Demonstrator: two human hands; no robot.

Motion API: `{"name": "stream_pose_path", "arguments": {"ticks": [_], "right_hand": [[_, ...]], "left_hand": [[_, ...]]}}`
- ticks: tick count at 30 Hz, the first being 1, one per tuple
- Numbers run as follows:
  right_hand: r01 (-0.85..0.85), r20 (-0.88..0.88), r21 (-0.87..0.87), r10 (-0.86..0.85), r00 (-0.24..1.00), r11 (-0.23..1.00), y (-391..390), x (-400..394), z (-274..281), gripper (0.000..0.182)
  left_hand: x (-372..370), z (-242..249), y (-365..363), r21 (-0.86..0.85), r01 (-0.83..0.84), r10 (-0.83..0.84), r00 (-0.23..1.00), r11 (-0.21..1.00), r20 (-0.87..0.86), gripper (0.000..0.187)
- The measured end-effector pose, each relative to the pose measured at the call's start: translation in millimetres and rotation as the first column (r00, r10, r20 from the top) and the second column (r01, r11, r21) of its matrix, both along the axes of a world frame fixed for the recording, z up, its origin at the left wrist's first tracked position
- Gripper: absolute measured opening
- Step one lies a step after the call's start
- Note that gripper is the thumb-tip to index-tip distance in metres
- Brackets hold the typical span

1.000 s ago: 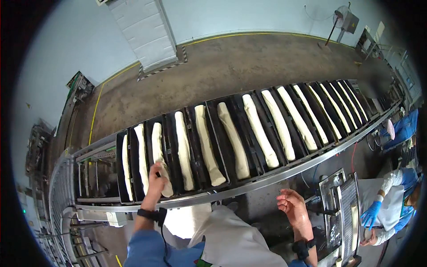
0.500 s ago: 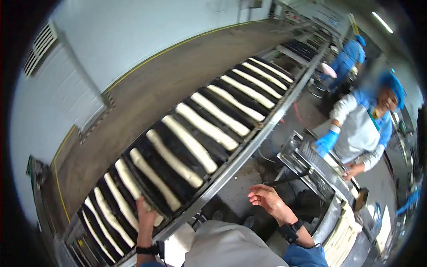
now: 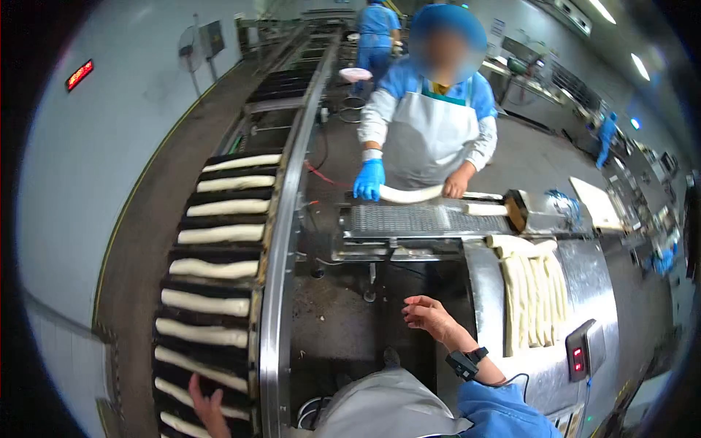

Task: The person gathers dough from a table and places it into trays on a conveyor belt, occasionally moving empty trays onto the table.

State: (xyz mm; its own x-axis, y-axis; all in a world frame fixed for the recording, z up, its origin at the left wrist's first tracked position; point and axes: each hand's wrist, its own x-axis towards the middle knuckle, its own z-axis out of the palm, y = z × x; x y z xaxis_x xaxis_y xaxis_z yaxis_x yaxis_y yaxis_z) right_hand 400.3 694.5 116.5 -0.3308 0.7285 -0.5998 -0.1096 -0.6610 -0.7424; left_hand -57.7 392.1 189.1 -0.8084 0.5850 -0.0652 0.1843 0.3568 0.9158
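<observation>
My left hand (image 3: pixel 209 406) reaches over the black baking trays, its fingers spread and holding nothing. Close by its fingertips lies a long white dough strip (image 3: pixel 201 367) in its tray groove; part of the strip below is covered by the hand. Several more strips, such as an upper dough strip (image 3: pixel 221 233), lie crosswise along the trays. My right hand (image 3: pixel 432 321) hangs in the air in front of the steel table (image 3: pixel 485 306), fingers loosely extended and nothing in them. A wristband device sits on that wrist.
Dough strips (image 3: pixel 537 296) are laid side by side on the steel table, beside a scale display (image 3: pixel 586 354). Across a mesh conveyor (image 3: pixel 401 219), a co-worker (image 3: pixel 431 124) holds a dough strip (image 3: pixel 410 195) in both hands. The conveyor's metal rail (image 3: pixel 274 321) runs lengthwise between trays and floor.
My view has swung to the right, bringing the steel table and co-worker nearer the middle. My left hand has come off the dough strip it was touching. My right hand remains raised and empty.
</observation>
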Motion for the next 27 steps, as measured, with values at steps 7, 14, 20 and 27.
{"name": "stream_pose_path", "arguments": {"ticks": [7, 14, 20, 27], "right_hand": [[0.129, 0.302, 0.2, -0.187, 0.935, 0.971, -39, 124, 12, 0.052], [-0.134, 0.931, 0.365, -0.362, 0.046, 0.921, -90, 282, -32, 0.084], [-0.06, 0.984, 0.173, -0.175, -0.041, 0.983, -77, 327, -60, 0.119], [-0.179, 0.979, 0.196, -0.202, -0.017, 0.964, 1, 332, -50, 0.112]], "left_hand": [[94, -66, 171, -0.051, 0.678, -0.68, 0.733, 0.733, -0.018, 0.077], [232, -78, 277, -0.156, 0.911, -0.915, 0.395, 0.381, 0.075, 0.078], [293, -56, 317, -0.396, 0.889, -0.96, 0.274, 0.232, 0.053, 0.079], [270, -86, 316, -0.435, 0.848, -0.922, 0.376, 0.303, 0.091, 0.076]]}}
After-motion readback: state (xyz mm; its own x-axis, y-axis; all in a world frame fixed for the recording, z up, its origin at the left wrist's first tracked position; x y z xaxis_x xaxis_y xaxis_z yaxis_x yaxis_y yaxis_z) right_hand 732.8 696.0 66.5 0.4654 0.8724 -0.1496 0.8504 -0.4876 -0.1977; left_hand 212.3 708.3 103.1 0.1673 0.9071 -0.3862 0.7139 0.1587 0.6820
